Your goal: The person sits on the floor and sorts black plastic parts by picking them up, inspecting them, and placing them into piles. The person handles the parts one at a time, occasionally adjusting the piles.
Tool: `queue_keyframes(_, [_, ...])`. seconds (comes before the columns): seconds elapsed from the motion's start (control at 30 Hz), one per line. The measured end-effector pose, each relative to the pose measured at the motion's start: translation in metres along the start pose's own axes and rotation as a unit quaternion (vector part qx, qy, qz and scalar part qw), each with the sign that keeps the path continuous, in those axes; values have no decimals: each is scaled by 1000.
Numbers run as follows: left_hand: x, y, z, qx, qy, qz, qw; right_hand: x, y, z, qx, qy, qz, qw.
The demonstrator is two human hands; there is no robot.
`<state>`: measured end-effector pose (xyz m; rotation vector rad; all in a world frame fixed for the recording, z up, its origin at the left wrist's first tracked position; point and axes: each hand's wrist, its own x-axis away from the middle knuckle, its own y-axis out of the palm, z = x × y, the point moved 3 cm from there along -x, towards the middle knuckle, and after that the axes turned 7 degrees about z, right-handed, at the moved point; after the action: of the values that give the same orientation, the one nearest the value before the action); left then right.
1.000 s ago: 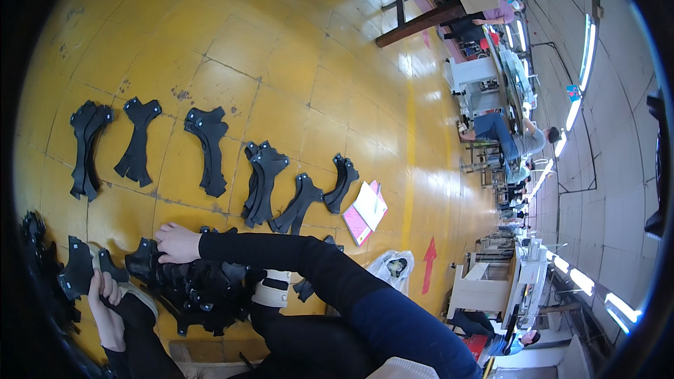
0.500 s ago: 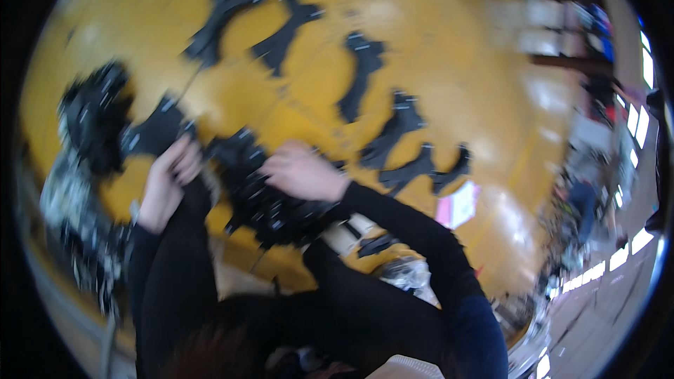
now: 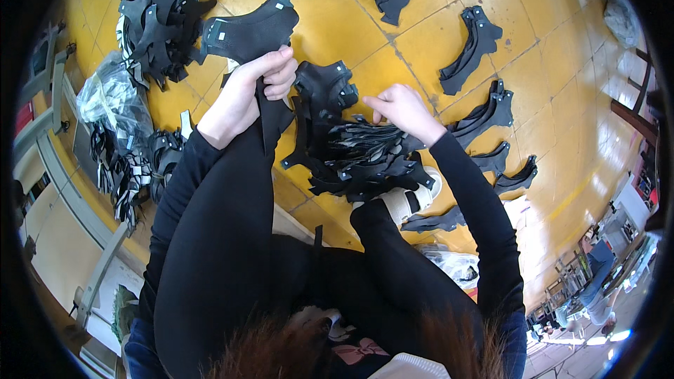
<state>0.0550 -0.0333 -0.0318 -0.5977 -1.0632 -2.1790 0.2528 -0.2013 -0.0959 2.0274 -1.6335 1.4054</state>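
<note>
My left hand [image 3: 254, 95] is closed on black cut pieces [image 3: 254, 34] with small white tags; they fan out above the fist, and a narrow end hangs below it, over my thigh. My right hand [image 3: 405, 112] hovers at the right of a thick heap of similar black pieces [image 3: 361, 144], its thumb apart from loosely bent fingers and nothing visible between them. The heap lies in front of my knees, spread in overlapping layers. Part of its right side is hidden by my right hand and forearm.
Small stacks of curved black pieces [image 3: 469, 49] lie in an arc on the yellow tiled floor [image 3: 393, 74]. At the left are a larger heap [image 3: 165, 17], a clear plastic bag [image 3: 116, 95] and a metal frame [image 3: 53, 147]. A white shoe [image 3: 399, 203] touches the main heap.
My view has shifted, so the floor stacks appear higher and farther right. My left hand now lifts the black pieces above my thigh; my right hand has come off the heap toward its right side.
</note>
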Motion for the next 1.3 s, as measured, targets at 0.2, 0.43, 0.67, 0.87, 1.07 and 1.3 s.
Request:
queue_keyframes(0.2, [-1, 1, 1, 1, 4, 9, 1000, -33, 27, -16, 151, -120, 71, 979])
queue_keyframes(0.43, [-2, -1, 4, -14, 8, -23, 1000, -53, 38, -27, 210, -315, 201, 903])
queue_keyframes(0.67, [-1, -1, 2, 5, 13, -7, 1000, -44, 38, -15, 133, -316, 96, 935])
queue_keyframes(0.87, [2, 0, 4, -5, 9, -2, 1000, -22, 46, -8, -1, -291, -26, 956])
queue_keyframes(1.07, [1, 2, 3, -27, 10, 0, 1000, -27, 43, -1, -116, -182, -111, 970])
queue_keyframes(1.3, [0, 2, 3, -31, 15, -5, 999, -48, 46, -3, -103, -23, 43, 993])
